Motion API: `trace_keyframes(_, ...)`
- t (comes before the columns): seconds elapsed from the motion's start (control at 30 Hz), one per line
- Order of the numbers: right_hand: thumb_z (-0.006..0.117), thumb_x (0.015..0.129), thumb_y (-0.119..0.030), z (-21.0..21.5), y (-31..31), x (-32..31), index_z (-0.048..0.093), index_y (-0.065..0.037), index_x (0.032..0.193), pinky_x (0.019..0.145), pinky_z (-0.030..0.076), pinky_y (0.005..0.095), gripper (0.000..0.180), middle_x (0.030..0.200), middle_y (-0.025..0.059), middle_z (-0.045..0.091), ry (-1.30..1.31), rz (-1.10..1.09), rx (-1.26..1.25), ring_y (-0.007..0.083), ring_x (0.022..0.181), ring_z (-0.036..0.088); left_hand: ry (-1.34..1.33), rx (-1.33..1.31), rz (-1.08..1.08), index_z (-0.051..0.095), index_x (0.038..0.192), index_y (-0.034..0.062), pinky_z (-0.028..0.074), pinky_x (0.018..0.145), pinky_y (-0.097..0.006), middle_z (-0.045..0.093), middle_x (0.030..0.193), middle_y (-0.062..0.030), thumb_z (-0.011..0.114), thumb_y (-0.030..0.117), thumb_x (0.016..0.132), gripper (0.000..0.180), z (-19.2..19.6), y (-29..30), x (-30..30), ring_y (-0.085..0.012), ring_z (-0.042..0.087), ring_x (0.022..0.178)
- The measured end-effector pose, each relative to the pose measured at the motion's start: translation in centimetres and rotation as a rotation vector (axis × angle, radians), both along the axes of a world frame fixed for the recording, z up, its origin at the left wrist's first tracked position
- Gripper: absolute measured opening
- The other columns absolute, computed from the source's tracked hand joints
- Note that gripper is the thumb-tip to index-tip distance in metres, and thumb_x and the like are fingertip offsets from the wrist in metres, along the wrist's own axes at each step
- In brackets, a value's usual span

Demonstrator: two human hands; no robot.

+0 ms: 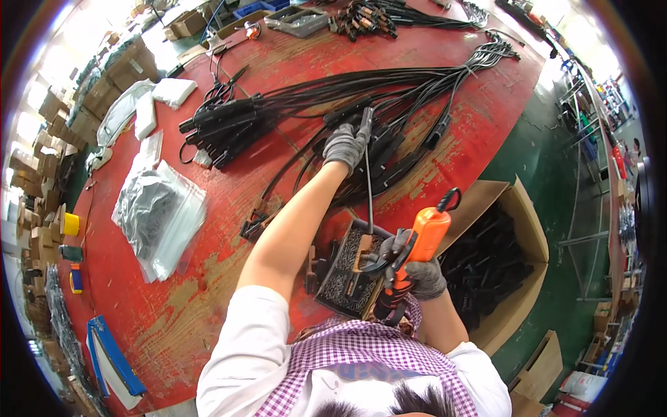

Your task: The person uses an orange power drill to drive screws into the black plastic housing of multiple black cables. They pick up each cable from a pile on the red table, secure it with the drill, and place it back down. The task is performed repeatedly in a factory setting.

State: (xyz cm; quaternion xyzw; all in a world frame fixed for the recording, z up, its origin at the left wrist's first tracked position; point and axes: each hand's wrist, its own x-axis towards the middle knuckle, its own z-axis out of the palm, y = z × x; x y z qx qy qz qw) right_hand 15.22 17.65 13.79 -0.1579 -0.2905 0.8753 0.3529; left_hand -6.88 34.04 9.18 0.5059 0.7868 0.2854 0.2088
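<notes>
My left hand (344,147), in a grey knitted glove, reaches over a bundle of black cables (379,149). Its fingers close around a black cable, though the exact grip is partly hidden. From there a grey length of cable (369,191) runs down toward my right hand. My right hand (425,276), also gloved, is wrapped round an orange electric screwdriver (429,233), its black end tilted toward my apron. Just left of it sits a shallow box of small screws (340,281), with a brown-orange piece (364,254) over it.
A cardboard box of black parts (486,257) stands at right, beside the red table (229,278). Clear plastic bags (163,215) lie at left. Thick black cable ends (226,128) spread beyond my left arm. A blue-and-white piece (114,361) rests near left; grey trays (297,22) stand far off.
</notes>
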Motion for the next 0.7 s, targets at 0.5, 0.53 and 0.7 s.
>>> trace_keyframes(0.5, 0.071, 0.064, -0.017, -0.9, 1.1, -0.6, 0.05, -0.004, 0.095, 0.054, 0.052, 0.0298, 0.04, 0.09, 0.0129, 0.052, -0.042, -0.044, -0.045, 0.0187, 0.062, 0.059, -1.829, -0.458, -0.157, 0.057, 0.077, 0.0052, 0.048, 0.062, -0.033, 0.06, 0.071, -0.0082, 0.056, 0.021, 0.076, 0.016, 1.5, -12.9, 1.4, -0.0188, 0.058, 0.063)
trace_keyframes(0.53, 0.07, 0.065, -0.018, -1.1, 1.2, -0.9, 0.05, -0.004, 0.095, 0.055, 0.052, 0.0296, 0.039, 0.09, 0.0125, 0.052, -0.057, -0.026, -0.075, 0.0183, 0.062, 0.058, -1.891, -0.422, -0.104, 0.056, 0.078, 0.0044, 0.049, 0.065, -0.035, 0.059, 0.073, -0.0096, 0.055, 0.022, 0.076, 0.018, 2.3, -14.6, 2.1, -0.0203, 0.057, 0.065)
trace_keyframes(0.7, 0.07, 0.065, -0.019, -1.9, 0.3, -1.5, 0.051, -0.003, 0.092, 0.056, 0.051, 0.0288, 0.037, 0.088, 0.0115, 0.053, -0.035, 0.015, -0.057, 0.0182, 0.063, 0.058, -2.028, -0.335, -0.135, 0.054, 0.091, 0.0037, 0.051, 0.069, -0.036, 0.061, 0.083, -0.0128, 0.054, 0.041, 0.081, 0.039, -0.7, -17.3, 1.7, -0.0253, 0.062, 0.074)
